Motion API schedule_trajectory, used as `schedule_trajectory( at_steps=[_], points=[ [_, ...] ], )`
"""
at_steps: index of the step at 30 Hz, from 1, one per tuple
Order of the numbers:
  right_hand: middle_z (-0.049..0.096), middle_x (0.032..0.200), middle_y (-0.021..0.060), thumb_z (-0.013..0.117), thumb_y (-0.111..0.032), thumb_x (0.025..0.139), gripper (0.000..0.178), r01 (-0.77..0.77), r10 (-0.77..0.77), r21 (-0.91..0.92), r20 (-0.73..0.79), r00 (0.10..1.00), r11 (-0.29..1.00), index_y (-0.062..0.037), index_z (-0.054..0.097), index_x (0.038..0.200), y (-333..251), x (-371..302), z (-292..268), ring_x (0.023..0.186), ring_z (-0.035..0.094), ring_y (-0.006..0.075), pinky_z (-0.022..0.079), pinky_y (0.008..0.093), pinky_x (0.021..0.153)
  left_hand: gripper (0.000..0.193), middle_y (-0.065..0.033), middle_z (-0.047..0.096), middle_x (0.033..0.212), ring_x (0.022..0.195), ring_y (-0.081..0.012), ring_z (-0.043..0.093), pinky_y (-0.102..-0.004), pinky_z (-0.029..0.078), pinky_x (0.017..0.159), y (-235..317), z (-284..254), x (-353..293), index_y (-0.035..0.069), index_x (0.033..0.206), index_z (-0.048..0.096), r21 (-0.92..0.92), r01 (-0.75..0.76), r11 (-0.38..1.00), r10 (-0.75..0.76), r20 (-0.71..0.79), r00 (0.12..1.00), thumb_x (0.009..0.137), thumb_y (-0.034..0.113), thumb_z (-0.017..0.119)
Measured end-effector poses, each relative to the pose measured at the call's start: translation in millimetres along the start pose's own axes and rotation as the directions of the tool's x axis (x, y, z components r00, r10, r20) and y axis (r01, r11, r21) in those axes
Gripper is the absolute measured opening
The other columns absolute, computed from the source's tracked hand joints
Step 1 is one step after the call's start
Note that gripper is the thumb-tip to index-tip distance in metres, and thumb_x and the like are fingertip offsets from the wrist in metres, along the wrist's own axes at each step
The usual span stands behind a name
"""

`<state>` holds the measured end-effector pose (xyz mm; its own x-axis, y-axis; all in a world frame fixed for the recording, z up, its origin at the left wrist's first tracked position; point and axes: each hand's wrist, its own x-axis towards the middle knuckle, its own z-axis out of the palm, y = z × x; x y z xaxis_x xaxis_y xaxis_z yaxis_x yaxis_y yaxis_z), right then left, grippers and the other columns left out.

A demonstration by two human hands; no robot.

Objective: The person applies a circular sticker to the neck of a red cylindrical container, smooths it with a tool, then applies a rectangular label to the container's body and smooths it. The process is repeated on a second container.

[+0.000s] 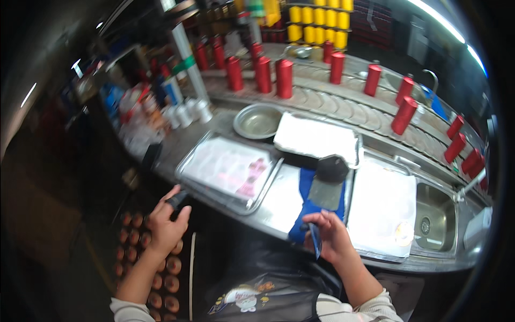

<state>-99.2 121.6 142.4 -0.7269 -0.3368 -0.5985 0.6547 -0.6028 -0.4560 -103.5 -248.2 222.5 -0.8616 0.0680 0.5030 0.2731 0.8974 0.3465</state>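
Note:
My left hand [167, 225] is raised at the counter's front edge, near a metal tray [188, 173] lined with white sheet. Its thumb stands apart from the fingers, and a small black piece [177, 199] sits at the fingertips, looking like a finger cover. My right hand [333, 239] pinches a thin, pointed blue piece [315, 242], its exact kind blurred; something dark shows at these fingertips too. Just beyond it, a blue cloth [304, 212] lies on the steel counter, with a dark flat-bladed tool [327, 194] on it. Pink flat pieces [253, 177] lie on the left tray.
Behind the cloth is a white-covered tray [316, 138] beside a round metal bowl [258, 121]. Another white-lined tray [378, 209] adjoins the sink [437, 214]. Red cylinders [284, 79] stand along a slatted conveyor [343, 107]. Several round brown items [171, 284] sit low on the left.

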Motion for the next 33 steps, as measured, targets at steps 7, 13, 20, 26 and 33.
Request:
schedule_trajectory(
  at_steps=[7,13,20,26,33],
  points=[
    [0.067,0.089,0.0128,0.062,-0.006,0.085,0.029,0.385,-0.374,0.073,-0.127,0.919,0.920,0.0027,0.060,0.112,3.2,-18.7,-76.4,0.075,0.069,0.0232,0.059,0.0380,0.069,0.032,-0.0153,0.068,0.079,0.073,-0.0365,0.067,-0.0439,0.051,0.065,10.7,206.8,239.5,0.001,0.081,0.056,-0.193,-0.150,0.970,0.158,0.027,0.987,0.082,0.024,0.078],
    [0.065,0.084,0.0132,0.063,-0.008,0.082,0.029,0.559,-0.524,0.031,-0.311,0.793,0.829,0.0041,0.059,0.108,-10.7,-2.1,-119.4,0.066,0.067,0.0243,0.058,0.0385,0.063,0.070,-0.0268,0.056,0.123,0.113,-0.0441,0.058,-0.0507,0.050,0.093,29.7,374.4,439.0,-0.001,0.116,0.049,-0.147,-0.051,0.988,0.019,-0.213,0.977,0.070,0.036,0.086],
    [0.068,0.102,0.0119,0.069,-0.009,0.085,0.036,0.497,-0.463,0.016,-0.339,0.819,0.868,0.0015,0.060,0.118,-27.4,15.4,-119.8,0.081,0.067,0.0189,0.057,0.0306,0.072,0.093,-0.0280,0.052,0.126,0.116,-0.0433,0.056,-0.0463,0.051,0.098,33.0,458.2,484.7,0.000,0.126,0.047,-0.220,0.074,0.973,-0.095,-0.086,0.992,0.057,0.041,0.094],
    [0.066,0.087,0.0125,0.065,-0.010,0.084,0.032,0.516,-0.487,0.021,-0.296,0.822,0.857,0.0036,0.060,0.111,-22.1,26.6,-124.0,0.069,0.066,0.0232,0.057,0.0366,0.065,0.082,-0.0222,0.061,0.123,0.116,-0.0345,0.060,-0.0434,0.049,0.098,39.7,393.8,420.5,0.002,0.123,0.055,-0.290,-0.095,0.952,0.033,-0.211,0.977,0.060,0.037,0.094],
    [0.067,0.091,0.0064,0.068,-0.006,0.088,0.012,0.518,-0.582,-0.338,-0.122,0.804,0.786,0.0035,0.069,0.094,-18.6,22.8,-108.9,0.083,0.062,0.0104,0.049,0.0248,0.075,0.072,-0.0114,0.066,0.114,0.102,-0.0200,0.066,-0.0355,0.054,0.093,89.2,194.3,227.4,0.002,0.123,0.054,-0.721,-0.043,0.692,0.150,0.086,0.985,0.065,0.019,0.094]
  ],
)
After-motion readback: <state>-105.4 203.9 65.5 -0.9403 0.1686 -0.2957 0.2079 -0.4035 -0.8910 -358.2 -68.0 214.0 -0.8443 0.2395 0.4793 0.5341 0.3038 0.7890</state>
